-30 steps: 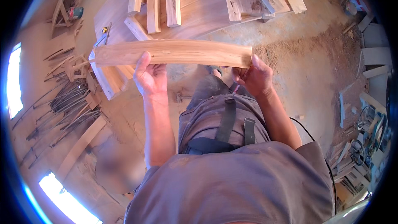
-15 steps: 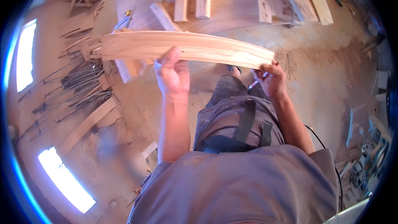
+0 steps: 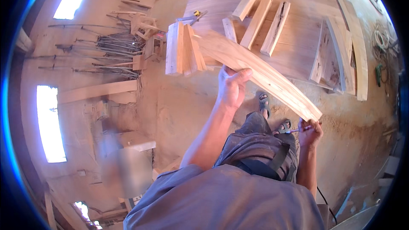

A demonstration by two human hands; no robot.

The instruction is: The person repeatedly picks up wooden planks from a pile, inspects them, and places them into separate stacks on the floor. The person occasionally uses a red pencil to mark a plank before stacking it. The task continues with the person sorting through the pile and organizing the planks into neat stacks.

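Note:
A slightly curved, pale wooden board [image 3: 279, 85] is held up in front of me, slanting from upper left down to the right. My left hand [image 3: 232, 88] grips its near edge around the middle, thumb over the top face and fingers underneath. At the lower right end, my right hand [image 3: 310, 133] pinches the board's tip. A slim pen [image 3: 294, 130] also sticks out from those right fingers towards the left. The board's far left end is blurred and overlaps a stack of upright wooden pieces [image 3: 184, 49].
Beyond the board, a wide wooden panel [image 3: 294, 21] carries several timber pieces [image 3: 255, 23] and a yellow tape measure [image 3: 197, 13]. Curved planks [image 3: 341, 55] lie at its right. Metal bar clamps [image 3: 119, 51] cover the floor on the left. A green tool [image 3: 378, 74] lies far right.
My view has turned, so the surroundings appear shifted. The board now slopes down to the right instead of lying nearly level. Both hands keep their hold on it.

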